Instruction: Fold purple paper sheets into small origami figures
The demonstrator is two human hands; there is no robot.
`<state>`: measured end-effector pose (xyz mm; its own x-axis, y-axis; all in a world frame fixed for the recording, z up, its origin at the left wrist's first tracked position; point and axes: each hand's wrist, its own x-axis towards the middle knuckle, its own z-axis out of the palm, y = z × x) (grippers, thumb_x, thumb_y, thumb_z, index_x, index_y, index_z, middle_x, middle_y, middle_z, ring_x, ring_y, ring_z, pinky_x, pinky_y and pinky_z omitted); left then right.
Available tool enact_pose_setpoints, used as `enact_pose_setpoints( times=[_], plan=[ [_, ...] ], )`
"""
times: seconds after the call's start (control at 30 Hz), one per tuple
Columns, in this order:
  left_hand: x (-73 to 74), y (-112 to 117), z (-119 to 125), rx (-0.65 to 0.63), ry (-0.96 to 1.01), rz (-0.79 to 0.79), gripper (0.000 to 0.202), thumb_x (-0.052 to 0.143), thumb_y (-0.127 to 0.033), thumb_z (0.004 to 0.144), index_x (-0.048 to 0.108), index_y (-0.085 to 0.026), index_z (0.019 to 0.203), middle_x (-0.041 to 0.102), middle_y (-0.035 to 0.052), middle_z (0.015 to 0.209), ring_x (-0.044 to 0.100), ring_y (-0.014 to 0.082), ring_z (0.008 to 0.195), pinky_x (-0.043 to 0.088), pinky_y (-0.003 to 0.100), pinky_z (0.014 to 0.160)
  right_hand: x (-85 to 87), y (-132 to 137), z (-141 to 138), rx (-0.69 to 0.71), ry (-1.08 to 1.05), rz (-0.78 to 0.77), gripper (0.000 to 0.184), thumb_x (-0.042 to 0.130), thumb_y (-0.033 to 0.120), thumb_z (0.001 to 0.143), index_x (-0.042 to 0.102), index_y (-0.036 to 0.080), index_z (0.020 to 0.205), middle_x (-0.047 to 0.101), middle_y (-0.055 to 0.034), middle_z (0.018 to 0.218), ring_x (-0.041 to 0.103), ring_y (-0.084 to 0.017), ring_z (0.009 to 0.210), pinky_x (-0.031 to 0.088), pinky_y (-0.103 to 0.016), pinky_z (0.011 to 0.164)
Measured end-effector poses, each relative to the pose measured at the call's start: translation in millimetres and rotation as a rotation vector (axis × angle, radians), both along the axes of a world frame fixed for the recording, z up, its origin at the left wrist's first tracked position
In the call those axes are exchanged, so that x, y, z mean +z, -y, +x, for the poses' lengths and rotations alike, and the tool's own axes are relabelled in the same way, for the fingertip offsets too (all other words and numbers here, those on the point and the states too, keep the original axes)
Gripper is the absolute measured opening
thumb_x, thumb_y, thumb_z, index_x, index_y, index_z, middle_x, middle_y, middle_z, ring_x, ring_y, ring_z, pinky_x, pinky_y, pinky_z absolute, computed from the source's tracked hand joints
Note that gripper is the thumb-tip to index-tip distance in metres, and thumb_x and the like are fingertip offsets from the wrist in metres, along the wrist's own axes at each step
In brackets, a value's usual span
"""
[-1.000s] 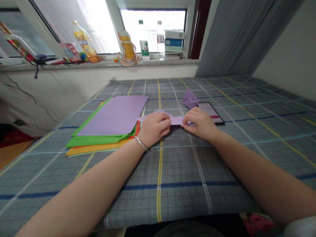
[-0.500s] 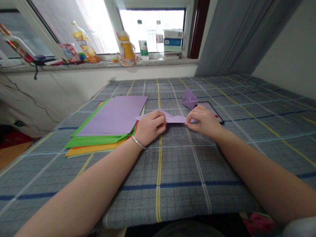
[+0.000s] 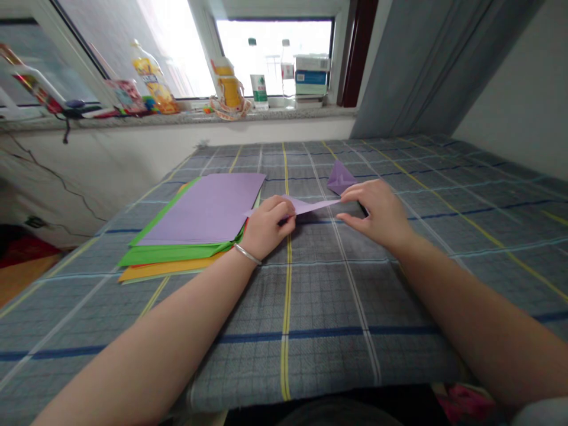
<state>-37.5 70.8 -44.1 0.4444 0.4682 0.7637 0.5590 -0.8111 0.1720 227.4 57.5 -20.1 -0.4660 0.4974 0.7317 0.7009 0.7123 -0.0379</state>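
Note:
My left hand [image 3: 271, 223] is closed on a folded piece of purple paper [image 3: 310, 206], just right of the paper stack. The paper's left tip pokes out behind the hand. My right hand [image 3: 377, 213] has its thumb and fingers apart, with the fingertips at the paper's raised right tip. The thumb sits lower, off the paper. Behind the right hand stands a folded purple paper shape [image 3: 339, 177] with pointed sides. A phone lies mostly hidden behind the right hand.
A stack of coloured sheets [image 3: 199, 207], purple on top, green and orange below, lies at left on the plaid tablecloth [image 3: 328, 307]. Bottles, a yellow cup [image 3: 229, 89] and boxes [image 3: 310, 78] line the windowsill. A grey curtain [image 3: 412, 71] hangs at back right.
My right thumb has parted from the fingers, and the right hand has risen slightly. The paper's right end has tilted up. The left hand stays nearly in place.

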Motion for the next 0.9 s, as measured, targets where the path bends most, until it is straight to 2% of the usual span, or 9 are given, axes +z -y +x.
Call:
enact_pose_setpoints(
  times=[0.07,0.17,0.27,0.4,0.57,0.9],
  plan=[
    [-0.9,4,6,-0.039,-0.038,-0.004,0.007,0.055,-0.012,0.084,0.055,-0.018,0.08,0.062,0.0045,0.088,0.059,0.0152,0.086,0.049,0.029,0.08,-0.3,7,-12,0.005,0.081,0.005,0.023,0.065,0.04,0.084,0.064,0.021,0.098,0.07,-0.0062,0.103,0.058,-0.024,0.098,0.042,-0.038,0.086],
    [-1.0,9,12,-0.071,-0.094,-0.004,0.007,0.054,-0.012,0.084,0.055,-0.018,0.081,0.063,0.004,0.088,0.059,0.0151,0.086,0.048,0.029,0.08,-4.6,13,-27,0.01,0.171,0.0,0.015,0.058,0.036,0.09,0.065,0.023,0.086,0.07,-0.0029,0.092,0.057,-0.022,0.09,0.041,-0.036,0.079],
    [0.5,11,12,-0.071,-0.143,0.01,0.008,0.053,-0.01,0.084,0.056,-0.018,0.083,0.063,0.0029,0.085,0.058,0.0146,0.082,0.047,0.028,0.077,-8.7,13,-34,-0.008,0.2,0.005,0.017,0.054,0.033,0.092,0.065,0.023,0.083,0.07,-0.0024,0.087,0.055,-0.021,0.086,0.04,-0.035,0.074],
    [2.5,10,11,-0.039,-0.219,0.059,0.007,0.055,-0.018,0.089,0.058,-0.018,0.083,0.065,0.0029,0.083,0.057,0.0147,0.079,0.045,0.027,0.074,-9.4,14,-39,-0.023,0.23,0.014,0.019,0.052,0.031,0.093,0.066,0.022,0.085,0.07,-0.0036,0.087,0.054,-0.021,0.087,0.039,-0.035,0.074],
    [5.0,11,11,-0.014,-0.358,0.17,0.018,0.054,-0.032,0.093,0.06,-0.02,0.082,0.067,0.0022,0.084,0.057,0.0152,0.079,0.043,0.028,0.074,-9.0,16,-45,-0.003,0.305,0.031,0.021,0.051,0.029,0.094,0.066,0.022,0.082,0.068,-0.004,0.083,0.053,-0.021,0.085,0.039,-0.035,0.074],
    [13.2,15,9,0.049,-0.37,0.223,0.021,0.054,-0.029,0.092,0.06,-0.02,0.073,0.065,0.0006,0.073,0.056,0.0153,0.074,0.041,0.031,0.074,-11.6,16,-42,0.004,0.228,-0.034,0.022,0.051,0.028,0.093,0.066,0.022,0.079,0.068,-0.0035,0.084,0.054,-0.02,0.086,0.039,-0.033,0.074]
  ],
)
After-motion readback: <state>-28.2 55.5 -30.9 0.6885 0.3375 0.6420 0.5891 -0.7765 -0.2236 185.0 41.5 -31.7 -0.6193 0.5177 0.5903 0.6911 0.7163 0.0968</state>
